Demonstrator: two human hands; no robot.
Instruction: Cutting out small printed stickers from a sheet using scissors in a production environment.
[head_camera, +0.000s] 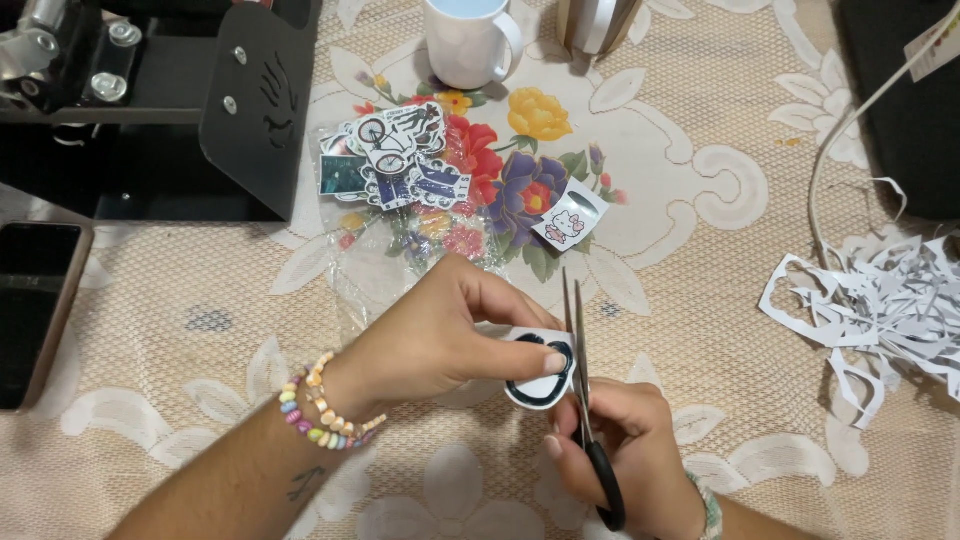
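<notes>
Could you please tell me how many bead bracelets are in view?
2: a pastel bead bracelet on the left wrist, and another bracelet on the right wrist, partly cut off by the frame edge.

Beaded bracelets (322, 408), small forearm tattoo (306, 483)

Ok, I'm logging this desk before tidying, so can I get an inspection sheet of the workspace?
Surface: lace tablecloth with a flower print.
Job's things: sticker, scissors.
Clutter: paper scraps, cut stickers on a clear bag, cat sticker, mug, phone.
Grips: left hand pinches the sticker; right hand works the scissors.
Cables: white cable.
Surroundings: black machine.
</notes>
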